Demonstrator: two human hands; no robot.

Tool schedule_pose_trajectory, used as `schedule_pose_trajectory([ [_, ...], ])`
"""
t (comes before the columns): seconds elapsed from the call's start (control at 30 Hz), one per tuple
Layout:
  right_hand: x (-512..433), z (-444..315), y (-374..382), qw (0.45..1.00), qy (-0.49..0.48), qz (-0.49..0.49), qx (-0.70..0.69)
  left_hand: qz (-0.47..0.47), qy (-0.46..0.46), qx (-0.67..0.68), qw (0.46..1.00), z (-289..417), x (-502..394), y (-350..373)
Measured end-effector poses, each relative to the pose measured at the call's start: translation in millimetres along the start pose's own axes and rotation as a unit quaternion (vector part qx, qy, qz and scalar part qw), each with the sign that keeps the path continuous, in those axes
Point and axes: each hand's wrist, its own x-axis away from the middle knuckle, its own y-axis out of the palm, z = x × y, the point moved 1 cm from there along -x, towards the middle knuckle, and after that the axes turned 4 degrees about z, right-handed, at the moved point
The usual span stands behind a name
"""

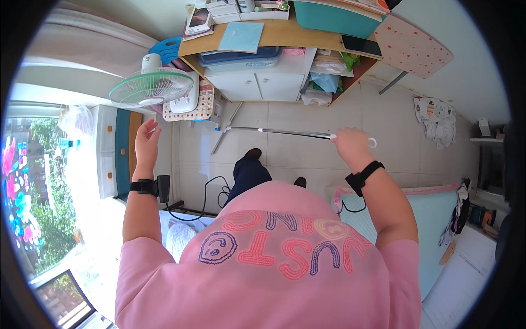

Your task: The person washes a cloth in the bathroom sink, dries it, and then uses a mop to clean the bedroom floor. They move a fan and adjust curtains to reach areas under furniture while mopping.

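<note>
My right hand [352, 144] is closed around the upper end of a telescopic metal pole [296, 132], whose white hanging loop [372, 142] sticks out past my fist. The pole slants away to the left. At its far end a narrow crossbar head [227, 128], like that of a floor squeegee, is by the tiled floor near the desk; whether it touches the tiles I cannot tell. My left hand [148, 139] is raised and empty, fingers apart and slightly bent, just below an electric fan [152, 87] in the view. Both wrists wear black straps with small boxes.
A wooden desk [283, 35] with white cabinet doors stands ahead, a smartphone [361, 45] on its right edge. Crumpled cloth [436, 119] lies against the right wall. A bed [398, 218] is at lower right. A black cable [205, 197] hangs from my left wrist.
</note>
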Motion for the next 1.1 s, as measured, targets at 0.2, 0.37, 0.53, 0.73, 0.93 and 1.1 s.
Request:
schedule_pose_trajectory([
  [0.2, -17.2, 36.4, 35.8, 0.987, 0.087, -0.137, 0.021, 0.052, -0.058, 0.0, 0.997, -17.1, 110.8, -14.2],
  [0.37, 22.8, 130.5, 42.9, 0.976, 0.118, -0.167, 0.07, 0.084, -0.074, 0.032, 0.993, -35.3, 136.6, -32.0],
  [0.53, 96.9, 235.5, 23.4, 0.979, 0.134, -0.119, 0.102, 0.079, -0.07, 0.03, 0.994, -57.1, 135.2, -35.7],
  [0.73, 171.2, 298.2, -34.2, 0.96, 0.209, -0.105, 0.154, 0.072, -0.063, 0.039, 0.995, -72.6, 132.9, -41.5],
  [0.93, 211.6, 267.6, -122.2, 0.972, 0.2, -0.065, 0.104, 0.069, -0.072, 0.061, 0.993, -88.4, 129.7, -50.2],
  [1.1, 212.6, 215.3, -147.1, 0.967, 0.225, -0.073, 0.092, 0.047, -0.088, 0.053, 0.994, -105.0, 122.7, -47.8],
])
